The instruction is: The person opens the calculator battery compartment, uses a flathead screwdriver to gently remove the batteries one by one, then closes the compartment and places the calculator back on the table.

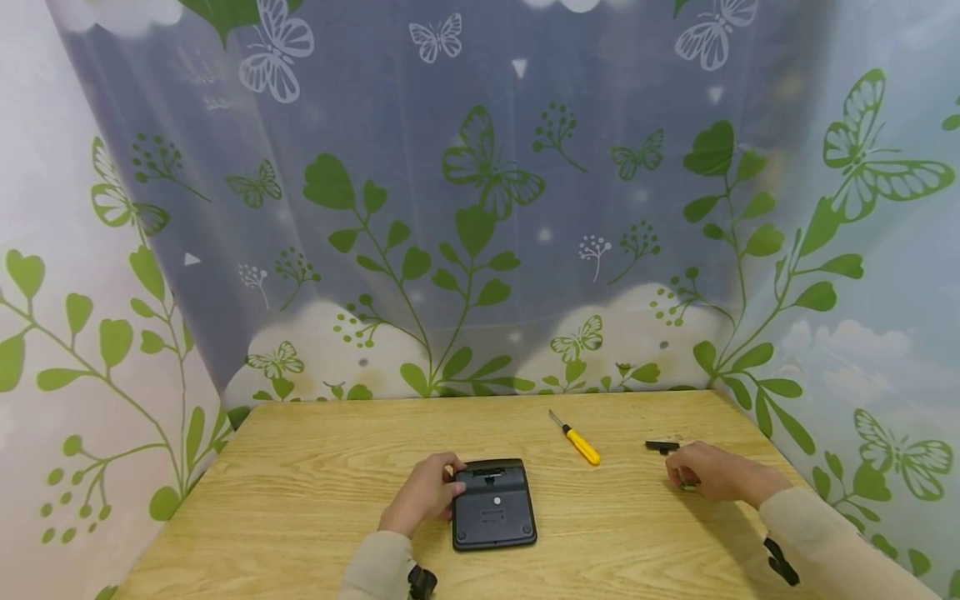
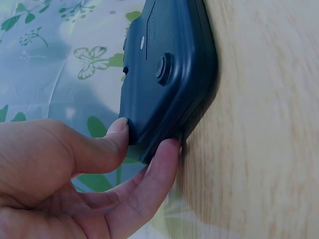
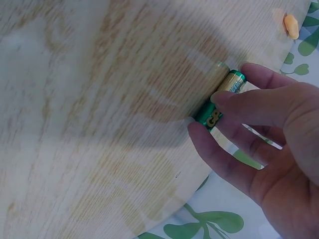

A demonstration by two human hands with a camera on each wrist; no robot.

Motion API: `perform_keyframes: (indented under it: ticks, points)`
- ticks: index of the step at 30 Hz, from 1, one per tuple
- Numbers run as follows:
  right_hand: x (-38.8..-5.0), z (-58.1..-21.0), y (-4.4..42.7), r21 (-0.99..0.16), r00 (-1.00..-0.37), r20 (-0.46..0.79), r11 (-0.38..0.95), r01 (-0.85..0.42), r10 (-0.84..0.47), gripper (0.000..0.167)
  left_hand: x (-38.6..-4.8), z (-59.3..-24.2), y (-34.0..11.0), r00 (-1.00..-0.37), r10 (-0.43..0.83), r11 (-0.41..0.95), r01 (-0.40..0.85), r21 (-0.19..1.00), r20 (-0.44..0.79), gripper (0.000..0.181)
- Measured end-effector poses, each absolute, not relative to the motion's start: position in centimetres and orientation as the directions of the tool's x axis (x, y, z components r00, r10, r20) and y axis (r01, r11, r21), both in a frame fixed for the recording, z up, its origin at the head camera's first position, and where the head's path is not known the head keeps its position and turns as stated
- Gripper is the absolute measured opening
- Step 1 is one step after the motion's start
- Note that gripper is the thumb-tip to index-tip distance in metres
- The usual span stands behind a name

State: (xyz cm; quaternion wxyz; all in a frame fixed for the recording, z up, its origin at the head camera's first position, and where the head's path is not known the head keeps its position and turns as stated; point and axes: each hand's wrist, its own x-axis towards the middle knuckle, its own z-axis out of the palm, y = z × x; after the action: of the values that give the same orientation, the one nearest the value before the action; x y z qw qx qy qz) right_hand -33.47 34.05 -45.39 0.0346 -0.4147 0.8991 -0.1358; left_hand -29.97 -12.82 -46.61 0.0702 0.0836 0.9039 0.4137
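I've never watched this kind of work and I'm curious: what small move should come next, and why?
Probably carry the green battery in the right hand over to the black device: its underside faces up, its slot seems open, the left hand grips its edge, and a small black cover lies apart.

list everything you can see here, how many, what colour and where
table: 1, light wood-grain, across the bottom of the head view
patterned sheeting: number unclear, blue-grey and white with green leaves and butterflies, behind and beside the table
device: 1, black, on the table near its middle
screwdriver: 1, yellow handle, lying right of the device
small piece: 1, black, on the table's right side
battery: 1, green and gold, in the right hand
wrist gear: 2, black, one per wrist
sleeves: 2, beige
hands: 2, bare; left hand on the device
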Motion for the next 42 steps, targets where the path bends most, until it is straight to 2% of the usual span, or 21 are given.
perform_keyframes:
  ticks: [9, 20, 34, 42]
  points:
    - [-33.58, -45.80, 34.11, -0.247, -0.623, 0.097, 0.587, -0.771, -0.776, 0.050, -29.91, -46.72, -12.84, -0.975, 0.215, 0.644, 0.100, 0.758, -0.053, 0.025]
    - [-33.57, -45.54, 34.07, -0.298, -0.670, 0.023, 0.635, -0.713, -0.742, 0.046, -29.83, -46.51, -12.75, -0.976, 0.213, 0.651, 0.103, 0.752, -0.051, 0.026]
    - [-33.40, -45.57, 34.04, -0.264, -0.680, 0.002, 0.656, -0.707, -0.733, 0.050, -29.74, -46.69, -12.89, -0.974, 0.220, 0.653, 0.103, 0.751, -0.058, 0.025]
    - [-33.49, -45.20, 33.92, -0.214, -0.690, 0.034, 0.669, -0.712, -0.723, 0.042, -30.02, -46.67, -12.80, -0.977, 0.204, 0.653, 0.086, 0.753, -0.066, 0.025]
